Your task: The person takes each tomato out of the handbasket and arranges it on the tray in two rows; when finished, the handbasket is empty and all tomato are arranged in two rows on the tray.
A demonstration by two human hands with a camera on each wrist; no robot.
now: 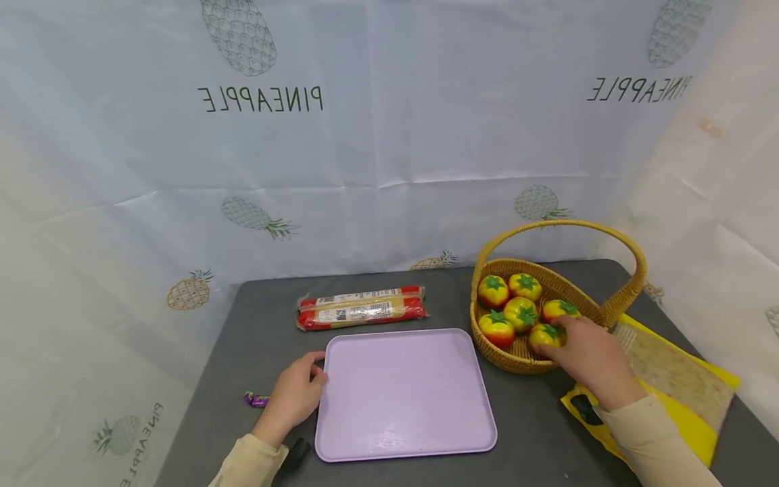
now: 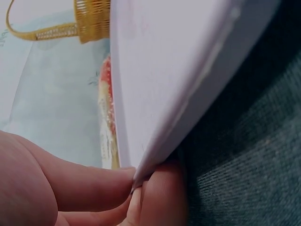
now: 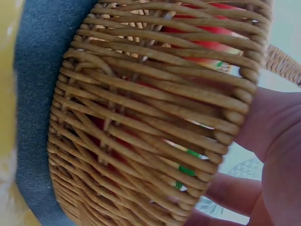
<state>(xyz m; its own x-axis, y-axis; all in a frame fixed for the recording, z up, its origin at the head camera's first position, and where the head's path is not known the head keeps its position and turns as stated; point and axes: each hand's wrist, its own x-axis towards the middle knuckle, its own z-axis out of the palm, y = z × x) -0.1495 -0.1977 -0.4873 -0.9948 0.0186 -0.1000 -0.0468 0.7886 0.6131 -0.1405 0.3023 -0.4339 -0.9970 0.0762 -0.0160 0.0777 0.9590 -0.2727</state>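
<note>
A lilac tray [image 1: 406,396] lies on the grey table. My left hand [image 1: 297,393] pinches its left edge, the thumb on the rim and fingers below it in the left wrist view. At the right stands a wicker basket [image 1: 517,364] with a tall handle, holding several red-and-yellow tomatoes [image 1: 521,313] with green leafy tops. Over the basket's near rim my right hand [image 1: 589,355] reaches in, thumb and fingers around the nearest tomato [image 1: 544,337]. In the right wrist view the woven side [image 3: 141,122] hides most of that grasp.
Behind the tray lies a red-and-yellow plastic-wrapped pack [image 1: 362,308]. A yellow bag [image 1: 681,385] with a see-through panel lies under the right forearm, beside the basket. Left of the left hand is a small purple wrapped sweet [image 1: 256,400]. A pineapple-print cloth [image 1: 389,142] hangs behind the table.
</note>
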